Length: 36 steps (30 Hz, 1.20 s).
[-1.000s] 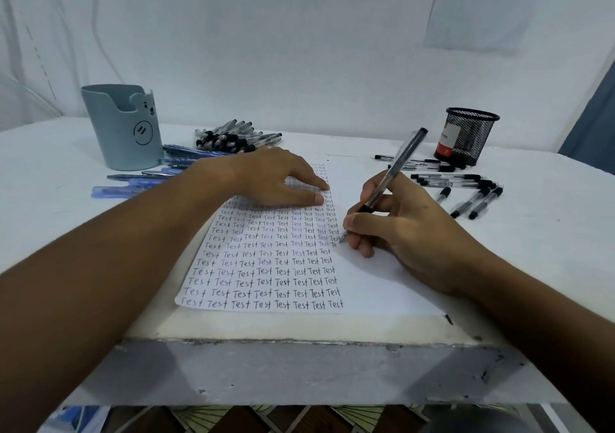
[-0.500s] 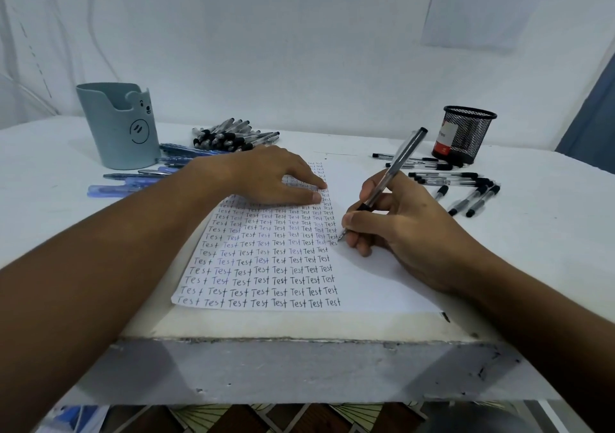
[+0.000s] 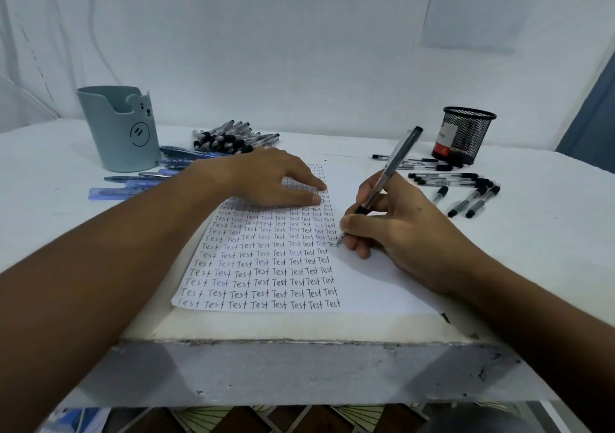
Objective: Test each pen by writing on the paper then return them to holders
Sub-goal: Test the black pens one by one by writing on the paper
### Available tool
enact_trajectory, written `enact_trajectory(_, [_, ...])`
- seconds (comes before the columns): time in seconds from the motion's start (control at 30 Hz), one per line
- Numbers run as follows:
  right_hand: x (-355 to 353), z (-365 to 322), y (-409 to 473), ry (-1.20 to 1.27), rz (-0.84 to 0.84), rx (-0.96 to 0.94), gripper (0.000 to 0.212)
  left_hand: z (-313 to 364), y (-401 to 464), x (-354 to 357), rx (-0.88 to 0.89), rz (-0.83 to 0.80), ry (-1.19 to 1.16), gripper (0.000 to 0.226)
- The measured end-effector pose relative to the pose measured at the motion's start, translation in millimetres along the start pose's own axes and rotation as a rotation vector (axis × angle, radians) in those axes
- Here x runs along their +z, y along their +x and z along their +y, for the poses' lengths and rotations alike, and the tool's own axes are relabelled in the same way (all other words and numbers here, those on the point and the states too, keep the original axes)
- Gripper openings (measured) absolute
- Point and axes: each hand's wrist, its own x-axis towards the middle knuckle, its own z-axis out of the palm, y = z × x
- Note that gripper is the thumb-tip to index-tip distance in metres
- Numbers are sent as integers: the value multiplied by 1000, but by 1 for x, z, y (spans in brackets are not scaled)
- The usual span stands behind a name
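Right hand [image 3: 404,232] pinches black pen [image 3: 387,174], tip touching paper [image 3: 366,286] at end of a "Test" row. Left hand [image 3: 269,179] lies flat, fingers straight, pressing paper's upper part.

Tilted black pen [image 3: 392,168], tip on paper [image 3: 362,286]

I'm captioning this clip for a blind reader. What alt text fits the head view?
A right hand writes with a black pen on paper filled with rows of "Test", while the left hand presses the sheet flat. Loose pens lie beside a blue-grey holder at left and a black mesh holder at right.
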Motion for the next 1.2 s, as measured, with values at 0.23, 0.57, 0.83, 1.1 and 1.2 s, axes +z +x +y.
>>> enact_trajectory(0.23, [-3,-4,8,221,43,116,28,2,-3,3,-20,128,22,53])
enact_trajectory(0.57, [-13,1,74,216,290,60,21,-4,1,-4,-32,374,31,21])
enact_trajectory(0.83, [-21,8,76,268,343,13,16,9,3,-2,67,308,48,33])
enact_trajectory(1.1, [-30,7,79,311,448,13,16,15,2,-1,92,310,42,45])
enact_trajectory(1.2, [-31,7,80,289,469,-13,8,17,4,1,108,348,61,35])
